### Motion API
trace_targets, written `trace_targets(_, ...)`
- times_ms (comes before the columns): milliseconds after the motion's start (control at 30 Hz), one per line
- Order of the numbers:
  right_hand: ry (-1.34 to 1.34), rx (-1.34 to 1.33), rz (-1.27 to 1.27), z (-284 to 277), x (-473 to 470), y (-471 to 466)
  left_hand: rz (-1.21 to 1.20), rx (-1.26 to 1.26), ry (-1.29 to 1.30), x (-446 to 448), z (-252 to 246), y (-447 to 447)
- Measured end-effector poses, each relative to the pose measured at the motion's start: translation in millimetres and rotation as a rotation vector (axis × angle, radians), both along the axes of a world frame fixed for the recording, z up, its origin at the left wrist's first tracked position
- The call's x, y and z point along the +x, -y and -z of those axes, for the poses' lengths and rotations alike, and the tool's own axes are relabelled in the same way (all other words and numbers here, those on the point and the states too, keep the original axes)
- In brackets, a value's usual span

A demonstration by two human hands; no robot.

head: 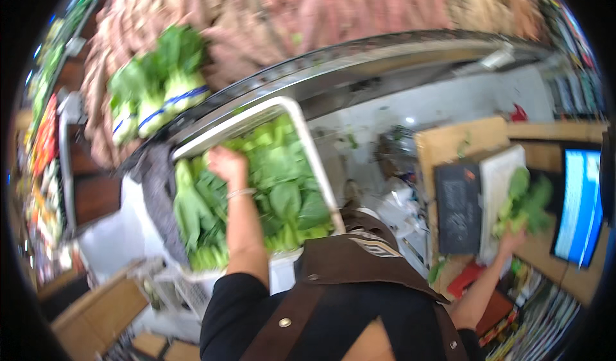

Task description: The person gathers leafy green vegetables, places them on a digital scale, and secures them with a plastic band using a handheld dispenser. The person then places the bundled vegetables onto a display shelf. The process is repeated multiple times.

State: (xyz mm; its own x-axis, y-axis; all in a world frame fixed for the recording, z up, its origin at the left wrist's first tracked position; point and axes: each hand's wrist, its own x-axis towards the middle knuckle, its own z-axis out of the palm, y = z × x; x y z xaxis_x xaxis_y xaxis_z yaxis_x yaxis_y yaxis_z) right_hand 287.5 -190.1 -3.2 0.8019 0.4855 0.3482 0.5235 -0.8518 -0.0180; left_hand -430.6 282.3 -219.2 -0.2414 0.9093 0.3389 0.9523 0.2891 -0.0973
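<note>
A white plastic crate (314,161) full of leafy bok choy (284,192) stands before me. My left hand (228,164) reaches over its far left part, close to the greens; blur hides whether its fingers hold anything. Far to the right, my right hand (513,241) is closed around the stalk end of a small bunch of leafy greens (527,200). That bunch is beside a dark box with a white top (503,183). On the display beyond the crate, several bok choy bundles bound with blue tape (163,106) lie against sweet potatoes (231,53).
A display ledge (337,67) runs across behind the crate. Cardboard (462,135) and a lit screen (577,207) are at the right. Plastic bags (397,197) and leaf scraps lie on the floor between. Grey cloth (156,202) hangs along the crate's left side.
</note>
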Motion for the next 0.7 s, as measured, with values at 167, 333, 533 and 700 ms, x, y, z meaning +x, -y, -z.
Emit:
trace_targets(167, -0.014, 0.252, 0.081, 30, 10, 9, 0.193, -0.002, -0.411, -56, 46, -24)
trace_targets(333, -0.025, 0.399, 0.195, 16, -22, -2, 0.023, -0.268, -0.076, -40, 20, -42)
trace_targets(533, 0.051, 0.359, -0.106, 4, -49, -17, 0.140, -0.363, 0.299, 2, -49, -27)
trace_targets(700, 0.081, 0.232, -0.264, 7, -46, -37, 0.305, 0.111, 0.866, 36, -152, -2)
